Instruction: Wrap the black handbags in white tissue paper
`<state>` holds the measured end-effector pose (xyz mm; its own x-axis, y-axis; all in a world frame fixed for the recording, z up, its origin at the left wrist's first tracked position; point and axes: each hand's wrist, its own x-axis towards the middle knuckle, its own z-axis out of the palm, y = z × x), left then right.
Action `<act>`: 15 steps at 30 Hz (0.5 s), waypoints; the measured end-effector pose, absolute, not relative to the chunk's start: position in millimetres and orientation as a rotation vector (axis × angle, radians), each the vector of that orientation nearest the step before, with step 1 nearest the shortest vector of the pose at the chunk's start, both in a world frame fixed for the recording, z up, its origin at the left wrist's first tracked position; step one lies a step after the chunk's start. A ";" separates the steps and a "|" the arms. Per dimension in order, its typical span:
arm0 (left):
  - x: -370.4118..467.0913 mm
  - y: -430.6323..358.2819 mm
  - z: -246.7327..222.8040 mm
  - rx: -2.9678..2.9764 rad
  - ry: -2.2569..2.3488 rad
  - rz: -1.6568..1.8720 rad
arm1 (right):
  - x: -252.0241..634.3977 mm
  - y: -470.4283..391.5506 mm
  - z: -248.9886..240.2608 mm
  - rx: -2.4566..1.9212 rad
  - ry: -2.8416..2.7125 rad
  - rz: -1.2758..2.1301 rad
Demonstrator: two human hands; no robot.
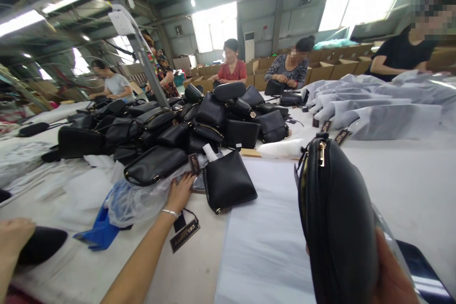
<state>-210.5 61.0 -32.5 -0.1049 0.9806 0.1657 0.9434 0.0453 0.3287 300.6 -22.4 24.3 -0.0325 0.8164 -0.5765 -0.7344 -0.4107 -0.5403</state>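
Observation:
My right hand (390, 270) grips a black zip handbag (344, 218), held upright close to the camera. A gold zip pull hangs at its top; my fingers are partly hidden behind it. My left hand (181, 192), with a bracelet at the wrist, reaches over the table, fingers stretched toward small packets beside a hang tag (194, 164). Its fingertips are partly hard to make out. Just right of it lies a black square pouch (230, 181). Below the wrist lies another hang tag (185, 236) on a cord. Clear plastic bags (138, 202) lie left of the hand.
A large heap of black bags (164, 118) covers the table's middle. White sheets (263, 228) lie in front; pale wrapping (392, 114) is stacked right. A blue object (103, 228) lies left. A co-worker's hand (16, 232) holds something black at far left. Several people work beyond.

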 end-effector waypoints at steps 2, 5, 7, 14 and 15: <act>-194.5 50.9 -27.2 1.888 2.155 0.704 | 299.1 -26.3 27.8 -1.045 -0.083 1.696; -162.2 35.1 -27.2 1.583 2.058 0.937 | 297.2 -30.9 29.3 -1.042 -0.085 1.704; -139.6 30.5 -31.8 1.329 1.947 1.044 | 296.7 -33.4 28.7 -1.045 -0.125 1.716; -85.1 57.4 -35.3 0.681 1.419 1.267 | 296.8 -52.7 40.2 -1.030 -0.208 1.648; -79.5 61.4 -33.7 0.627 1.380 1.302 | 296.8 -56.9 43.2 -1.033 -0.190 1.643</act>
<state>-79.5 61.4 -33.7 -0.2753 0.8993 -0.3398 -0.2865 0.2606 0.9220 296.8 -56.9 43.2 0.0139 0.8533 -0.5212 -0.7121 -0.3575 -0.6043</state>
